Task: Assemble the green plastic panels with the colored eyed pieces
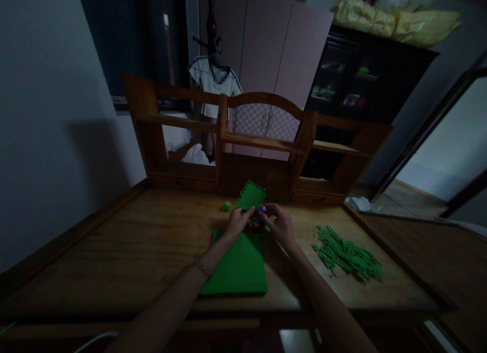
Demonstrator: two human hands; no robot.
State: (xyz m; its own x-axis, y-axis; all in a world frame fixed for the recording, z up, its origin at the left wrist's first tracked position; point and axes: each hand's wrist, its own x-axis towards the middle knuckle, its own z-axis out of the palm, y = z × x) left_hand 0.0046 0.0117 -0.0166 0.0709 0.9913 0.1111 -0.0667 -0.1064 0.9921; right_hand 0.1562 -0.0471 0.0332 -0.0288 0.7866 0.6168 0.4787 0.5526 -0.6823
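My left hand (238,220) holds up a small green perforated panel (251,195), tilted, above the desk. My right hand (279,222) pinches a small purple piece (261,209) right beside that panel. Between and under both hands lie small red and dark pieces (255,225), too dim to make out. A flat green sheet (238,266) lies on the wooden desk (114,256) under my left forearm. A small green round piece (225,206) sits on the desk to the left of the panel.
A heap of thin green strips (344,254) lies on the desk at the right. A wooden shelf unit (258,145) stands along the desk's back edge. Behind are a pink wardrobe (277,54), a dark cabinet (350,84) and hanging clothes (213,89).
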